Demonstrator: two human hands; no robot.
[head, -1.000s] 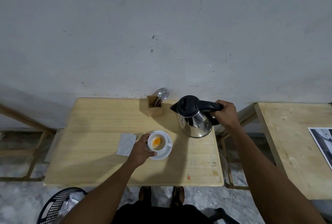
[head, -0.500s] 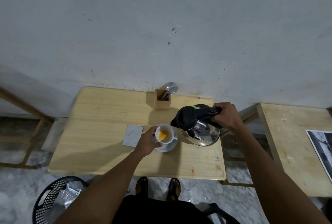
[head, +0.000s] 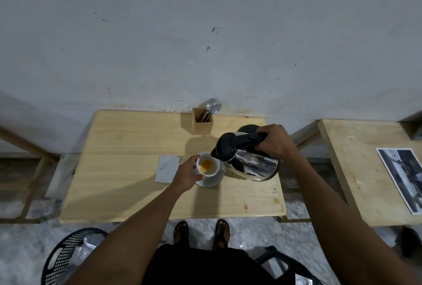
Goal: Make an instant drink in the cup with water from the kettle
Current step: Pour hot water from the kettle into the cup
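A white cup (head: 208, 166) with orange powder and some liquid inside stands on a white saucer (head: 211, 179) in the middle of the wooden table (head: 118, 182). My left hand (head: 187, 174) grips the cup's left side. My right hand (head: 275, 142) is closed on the black handle of a steel kettle (head: 250, 162). The kettle is lifted and tilted left, its black spout right at the cup's right rim. The kettle's black base (head: 247, 128) shows behind it.
A grey sachet (head: 167, 168) lies left of the cup. A wooden holder with spoons (head: 202, 120) stands by the wall. A second table (head: 365, 170) with a photo print is to the right. A black basket (head: 68, 259) sits on the floor, lower left.
My right hand has carried the kettle left and down off its base and tipped it, so the spout now reaches the cup's rim. My left hand has stayed on the cup.
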